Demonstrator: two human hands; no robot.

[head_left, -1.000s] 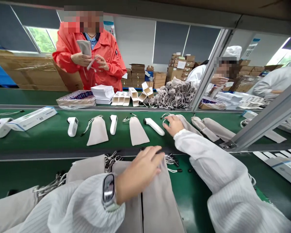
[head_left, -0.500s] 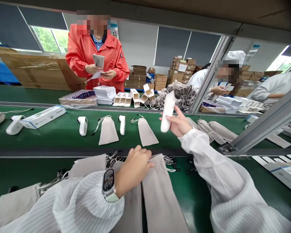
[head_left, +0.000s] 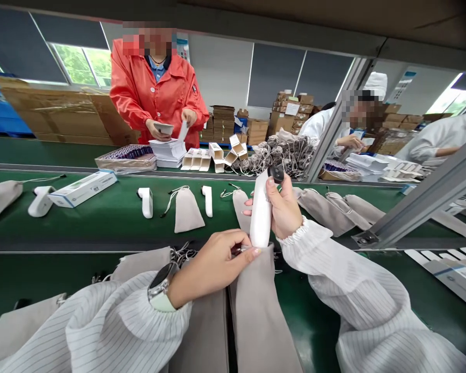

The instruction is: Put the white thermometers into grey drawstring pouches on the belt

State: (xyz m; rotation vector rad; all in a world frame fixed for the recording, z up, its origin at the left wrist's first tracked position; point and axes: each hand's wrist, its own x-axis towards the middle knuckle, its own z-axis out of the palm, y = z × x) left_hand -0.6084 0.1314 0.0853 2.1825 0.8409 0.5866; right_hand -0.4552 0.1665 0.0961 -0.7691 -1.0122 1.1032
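Observation:
In my right hand (head_left: 285,204) is a white handheld device shaped like an infrared thermometer (head_left: 260,215), held upright with its dark head at the top. Its lower end meets the mouth of a grey drawstring pouch (head_left: 258,305); how far it reaches inside, I cannot tell. My left hand (head_left: 217,264) pinches the rim of that pouch between thumb and fingers. More grey pouches (head_left: 204,326) lie under and beside my left forearm, their cords bunched at the far end.
On the green conveyor belt (head_left: 101,228) lie more thermometers (head_left: 145,202), a grey pouch (head_left: 189,210) and a white carton (head_left: 83,189). A slanted metal post (head_left: 423,191) stands at right, near flat cartons (head_left: 450,280). Across the belt, a person in red (head_left: 159,88) handles papers (head_left: 168,150).
My right hand has lowered the thermometer to the pouch mouth, and my left hand has taken hold of the rim. Things on the belt have shifted right. The person in red has lowered both hands.

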